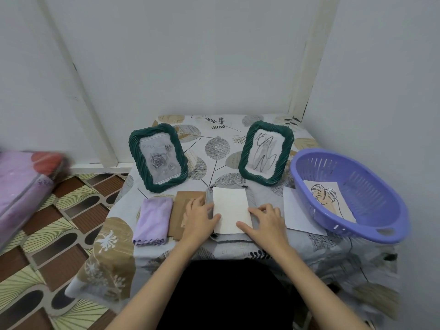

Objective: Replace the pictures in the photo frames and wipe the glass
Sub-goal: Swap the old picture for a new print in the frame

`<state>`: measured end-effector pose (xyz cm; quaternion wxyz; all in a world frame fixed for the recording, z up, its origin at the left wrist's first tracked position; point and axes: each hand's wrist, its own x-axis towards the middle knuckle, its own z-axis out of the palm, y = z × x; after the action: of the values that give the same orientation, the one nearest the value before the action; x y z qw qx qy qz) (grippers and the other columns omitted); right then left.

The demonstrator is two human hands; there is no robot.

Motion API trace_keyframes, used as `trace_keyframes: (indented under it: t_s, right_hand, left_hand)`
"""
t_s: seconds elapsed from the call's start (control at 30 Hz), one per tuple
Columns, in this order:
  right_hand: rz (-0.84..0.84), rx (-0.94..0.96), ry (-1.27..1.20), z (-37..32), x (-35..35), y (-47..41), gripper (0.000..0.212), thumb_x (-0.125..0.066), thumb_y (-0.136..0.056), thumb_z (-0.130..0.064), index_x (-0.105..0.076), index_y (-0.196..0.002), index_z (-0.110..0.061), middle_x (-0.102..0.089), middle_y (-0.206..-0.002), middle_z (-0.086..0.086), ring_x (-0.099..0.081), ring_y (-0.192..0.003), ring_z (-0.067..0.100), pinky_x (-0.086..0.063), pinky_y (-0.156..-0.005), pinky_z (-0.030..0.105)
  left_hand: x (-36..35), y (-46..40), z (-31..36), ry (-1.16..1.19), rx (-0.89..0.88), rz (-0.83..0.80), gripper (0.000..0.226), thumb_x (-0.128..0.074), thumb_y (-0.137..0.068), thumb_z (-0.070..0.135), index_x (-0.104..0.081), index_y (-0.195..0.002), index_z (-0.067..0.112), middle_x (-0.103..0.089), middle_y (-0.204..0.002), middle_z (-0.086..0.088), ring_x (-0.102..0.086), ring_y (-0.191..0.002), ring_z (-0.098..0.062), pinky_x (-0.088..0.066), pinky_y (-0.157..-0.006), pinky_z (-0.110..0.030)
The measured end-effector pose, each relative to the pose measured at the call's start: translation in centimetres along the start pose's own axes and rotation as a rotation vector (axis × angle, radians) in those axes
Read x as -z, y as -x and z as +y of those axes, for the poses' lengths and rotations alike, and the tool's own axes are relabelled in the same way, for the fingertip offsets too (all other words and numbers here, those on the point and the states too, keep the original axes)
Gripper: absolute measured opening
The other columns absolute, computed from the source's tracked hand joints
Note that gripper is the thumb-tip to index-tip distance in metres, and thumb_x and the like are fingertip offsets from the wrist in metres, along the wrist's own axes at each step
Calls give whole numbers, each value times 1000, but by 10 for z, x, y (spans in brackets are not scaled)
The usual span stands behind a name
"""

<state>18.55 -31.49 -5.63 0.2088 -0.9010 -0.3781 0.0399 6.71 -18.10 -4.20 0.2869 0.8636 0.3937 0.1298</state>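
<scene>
Both hands flat: left hand [198, 216] and right hand [266, 221] press the paper [232, 210] into the face-down frame [252, 201], at six o'clock. Next, backing board [181, 210] from nine o'clock, I reckon.

- Two upright frames at back: rose frame [158, 158] left, line-drawing frame [266, 152] right.
- Face-down frame [230, 211] in front, between them.
- Cloth [152, 220] left of backing board [182, 213].
- Basket [348, 194] far right, picture [331, 200] inside.
</scene>
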Motion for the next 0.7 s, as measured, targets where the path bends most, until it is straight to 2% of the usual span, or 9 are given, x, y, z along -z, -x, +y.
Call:
trace_keyframes:
  t_s: [0.1, 0.23, 0.33, 0.4, 0.5, 0.6, 0.63, 0.7]
  right_hand:
    - [10, 0, -9, 0, -1, 2, 59, -56, -77, -63, -54, -125, -29, -48, -116, 1, -41, -109, 22, -37, -94, 34]
    - [15, -6, -22, 1, -3, 2, 60, -55, -77, -64, -53, -126, -30, -48, -117, 1, -42, -110, 23, -37, -94, 34]
    - [-18, -2, 9, 0, -1, 2, 63, -51, -75, -68, -53, -126, -31, -47, -116, 0, -41, -110, 22, -36, -95, 33]
    - [-29, 24, 9, -1, 8, 1, 68, -46, -72, -71, -51, -127, -31, -46, -117, 0, -39, -110, 22, -35, -95, 33]
    - [109, 131, -16, 1, 39, -3, 57, -56, -79, -57, -51, -129, -30, -47, -121, 4, -39, -113, 24, -33, -91, 35]
    - [319, 149, 137, 20, 78, -1, 46, -61, -85, -36, -53, -129, -25, -48, -130, 10, -41, -118, 30, -36, -93, 41]
    - [287, 104, 214, 31, 89, 1, 46, -58, -87, -36, -49, -132, -28, -44, -135, 10, -39, -121, 31, -35, -95, 43]
    - [84, 7, 282, 55, 105, 6, 47, -49, -92, -38, -37, -138, -37, -40, -140, 7, -38, -124, 29, -35, -98, 42]
  left_hand:
    - [-3, 0, 1, 46, -29, 44, 36, -63, -82, 28, -61, -118, 18, -42, -139, -3, -27, -132, -25, -26, -106, -36]
    - [-4, -1, 9, 111, -71, 83, 39, -67, -79, 27, -56, -117, 22, -57, -117, 2, -41, -116, -21, -30, -95, -34]
    - [-3, -5, 12, 139, -135, 28, 52, -63, -80, 12, -49, -128, 26, -61, -108, -4, -53, -102, -23, -37, -93, -34]
    - [1, -9, 12, 218, -182, 44, 46, -59, -80, -1, -59, -120, 21, -63, -111, -7, -56, -100, -23, -39, -89, -25]
    - [8, -12, 12, 365, -199, 116, 35, -58, -80, -5, -68, -106, 18, -64, -109, -4, -59, -97, -21, -39, -80, -17]
    - [12, -13, 23, 554, -178, 91, 31, -59, -83, -1, -67, -106, 18, -64, -108, -3, -61, -76, -14, -44, -64, -10]
    - [11, -13, 30, 582, -169, 58, 31, -60, -83, 1, -66, -108, 18, -63, -110, -3, -60, -72, -12, -46, -61, -10]
    - [3, -14, 43, 569, -158, -12, 33, -63, -82, 4, -64, -112, 19, -60, -116, -1, -61, -79, -14, -52, -66, -17]
